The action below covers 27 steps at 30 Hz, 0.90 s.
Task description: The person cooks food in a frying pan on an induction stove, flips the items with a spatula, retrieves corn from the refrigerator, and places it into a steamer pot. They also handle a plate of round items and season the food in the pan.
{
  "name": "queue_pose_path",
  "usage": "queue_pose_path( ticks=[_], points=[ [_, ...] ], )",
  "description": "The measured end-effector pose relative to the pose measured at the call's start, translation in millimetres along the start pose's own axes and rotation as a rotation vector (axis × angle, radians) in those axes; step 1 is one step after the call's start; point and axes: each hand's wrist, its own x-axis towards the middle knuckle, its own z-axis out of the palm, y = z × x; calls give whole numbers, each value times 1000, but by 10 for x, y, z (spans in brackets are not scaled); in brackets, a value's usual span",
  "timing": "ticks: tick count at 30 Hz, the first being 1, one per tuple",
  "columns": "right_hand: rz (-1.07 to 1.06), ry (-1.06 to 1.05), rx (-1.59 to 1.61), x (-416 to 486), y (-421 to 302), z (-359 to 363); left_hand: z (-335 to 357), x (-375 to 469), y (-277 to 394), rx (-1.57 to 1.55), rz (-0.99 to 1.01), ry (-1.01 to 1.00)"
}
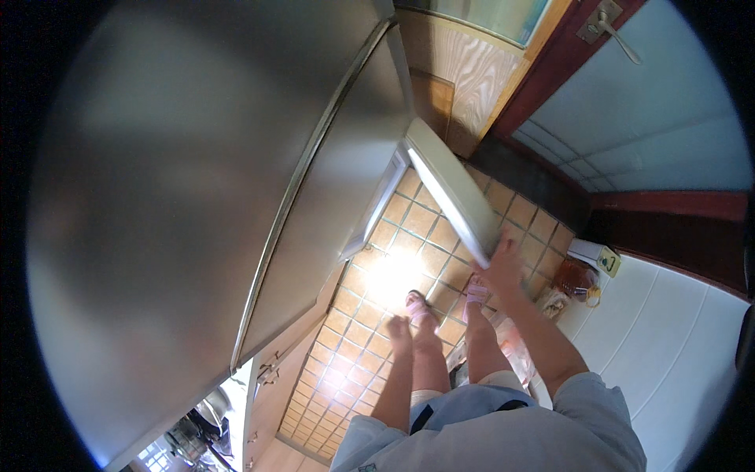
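Observation:
My right hand (503,266) grips the free lower corner of a refrigerator door (457,183), with the thumb on its inner side and the fingers around its outer face. The hand is blurred. This door stands swung out from the lower part of a tall metallic refrigerator (177,194), and its pale inner edge faces left. Only a light rim of the opening (377,206) shows; the inside is hidden. My left hand (400,329) hangs over the tiled floor beside my left leg, blurred, with nothing visible in it and touching nothing.
A dark red door (637,118) with frosted glass stands at upper right. By the white wall (655,330) are a bottle of brown liquid (575,277), a box (593,255) and plastic bags (516,348). Cabinets (289,371) and a cluttered counter (236,407) are at lower left.

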Motion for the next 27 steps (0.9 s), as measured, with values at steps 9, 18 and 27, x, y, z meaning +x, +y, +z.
queue_pose_path(
  ticks=[9,18,27],
  points=[
    [-294,547,-245,1380,1126,-328,-668,1111,1057,-478,-158,252],
    [-526,-66,1087,2040,-1094,2589,485,3086,833,-1207,-348,94],
    [76,-697,1484,2940,-2511,3690,983,4409,509,-1813,-77,-34]
  ],
)
